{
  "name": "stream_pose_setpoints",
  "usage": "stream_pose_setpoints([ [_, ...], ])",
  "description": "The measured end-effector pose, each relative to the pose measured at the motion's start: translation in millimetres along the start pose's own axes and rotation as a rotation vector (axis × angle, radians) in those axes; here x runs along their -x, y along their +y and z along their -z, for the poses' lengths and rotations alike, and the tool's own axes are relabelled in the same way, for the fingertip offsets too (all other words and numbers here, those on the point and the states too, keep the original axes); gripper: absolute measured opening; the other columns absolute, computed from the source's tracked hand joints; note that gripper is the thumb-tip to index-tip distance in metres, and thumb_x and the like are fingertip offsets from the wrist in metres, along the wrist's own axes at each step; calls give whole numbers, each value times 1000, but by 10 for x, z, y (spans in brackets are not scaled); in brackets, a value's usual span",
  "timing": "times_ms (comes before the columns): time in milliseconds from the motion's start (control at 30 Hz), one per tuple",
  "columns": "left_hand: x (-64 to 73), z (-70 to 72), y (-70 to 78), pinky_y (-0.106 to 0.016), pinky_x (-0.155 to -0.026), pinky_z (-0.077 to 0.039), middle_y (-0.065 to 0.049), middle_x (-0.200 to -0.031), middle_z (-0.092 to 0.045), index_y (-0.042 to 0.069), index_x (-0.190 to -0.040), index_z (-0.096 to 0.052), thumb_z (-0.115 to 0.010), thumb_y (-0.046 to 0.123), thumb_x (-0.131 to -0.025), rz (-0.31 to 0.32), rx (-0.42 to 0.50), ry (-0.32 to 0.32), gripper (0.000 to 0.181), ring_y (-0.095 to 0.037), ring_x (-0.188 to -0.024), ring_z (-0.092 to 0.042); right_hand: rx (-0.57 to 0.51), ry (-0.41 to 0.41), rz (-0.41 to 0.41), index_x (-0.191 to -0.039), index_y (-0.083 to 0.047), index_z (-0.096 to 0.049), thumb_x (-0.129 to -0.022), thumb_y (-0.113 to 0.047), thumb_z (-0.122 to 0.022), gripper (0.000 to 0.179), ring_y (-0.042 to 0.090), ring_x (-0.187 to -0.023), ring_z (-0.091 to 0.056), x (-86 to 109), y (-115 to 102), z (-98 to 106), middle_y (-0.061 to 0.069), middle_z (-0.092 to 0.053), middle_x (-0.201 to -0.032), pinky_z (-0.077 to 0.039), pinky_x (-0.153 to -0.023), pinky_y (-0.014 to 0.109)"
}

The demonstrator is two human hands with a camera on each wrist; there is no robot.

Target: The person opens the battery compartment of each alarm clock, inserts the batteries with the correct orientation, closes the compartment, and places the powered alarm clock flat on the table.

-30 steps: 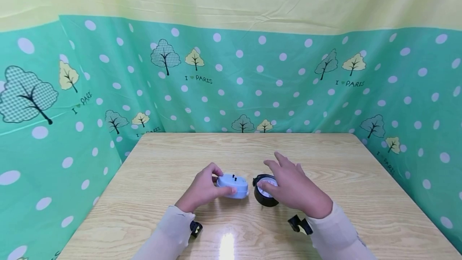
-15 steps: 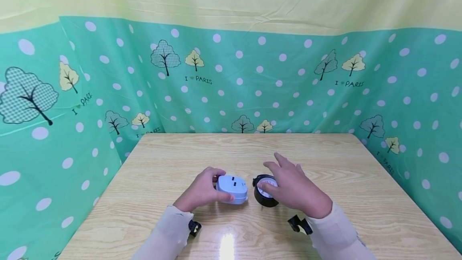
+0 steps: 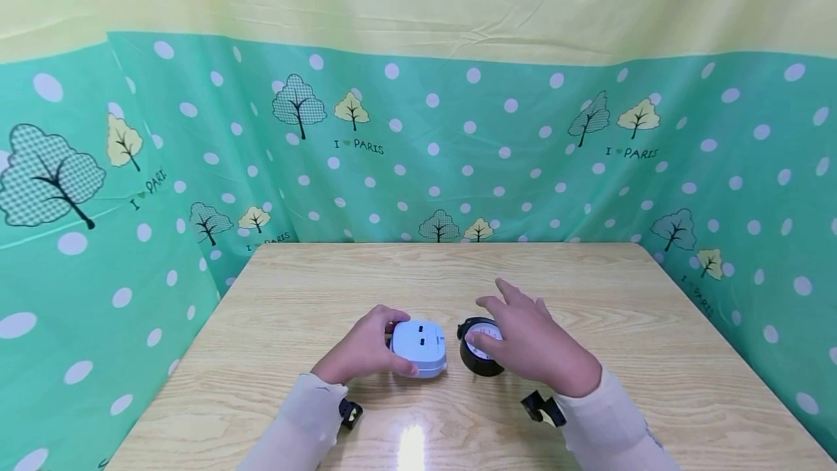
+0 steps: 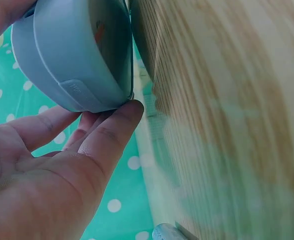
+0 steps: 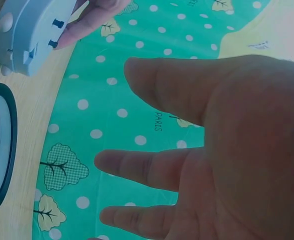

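Note:
My left hand grips a light-blue alarm clock by its left side, thumb at the near edge and fingers behind. The back, with two small black knobs, faces up in the head view. Its dark glass front is turned toward the tabletop in the left wrist view; whether it touches the wood I cannot tell. Just to the right, a round black alarm clock shows its white dial upward. Over that clock's right side hovers my right hand, fingers spread and straight; the right wrist view shows them apart from the black clock.
Both clocks are near the middle of a light wood table. A green and yellow patterned curtain hangs behind and along the sides. Black camera mounts are at both wrists.
My left hand has tilted the light-blue clock, so more of its back shows, and it sits slightly nearer to me. The right hand and black clock stay essentially in place.

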State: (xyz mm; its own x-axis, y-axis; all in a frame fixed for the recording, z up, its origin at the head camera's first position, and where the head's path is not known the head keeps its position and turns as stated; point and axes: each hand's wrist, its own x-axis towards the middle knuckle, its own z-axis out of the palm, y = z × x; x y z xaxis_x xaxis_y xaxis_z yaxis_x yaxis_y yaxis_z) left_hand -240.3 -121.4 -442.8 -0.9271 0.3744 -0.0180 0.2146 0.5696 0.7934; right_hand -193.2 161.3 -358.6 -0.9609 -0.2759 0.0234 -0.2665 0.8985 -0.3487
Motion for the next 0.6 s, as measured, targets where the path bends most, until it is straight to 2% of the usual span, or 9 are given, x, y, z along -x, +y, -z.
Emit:
stream_pose_setpoints([
  [600, 2, -31, -37, -50, -110, -45, -5, -133, -51, 6, -148, -53, -100, 28, -60, 9, -73, -55, 103, -23, -124, -55, 27, 35, 43, -138, -13, -65, -96, -44, -72, 53, 44, -147, -41, -9, -18, -13, 21, -43, -159, -21, -114, 78],
])
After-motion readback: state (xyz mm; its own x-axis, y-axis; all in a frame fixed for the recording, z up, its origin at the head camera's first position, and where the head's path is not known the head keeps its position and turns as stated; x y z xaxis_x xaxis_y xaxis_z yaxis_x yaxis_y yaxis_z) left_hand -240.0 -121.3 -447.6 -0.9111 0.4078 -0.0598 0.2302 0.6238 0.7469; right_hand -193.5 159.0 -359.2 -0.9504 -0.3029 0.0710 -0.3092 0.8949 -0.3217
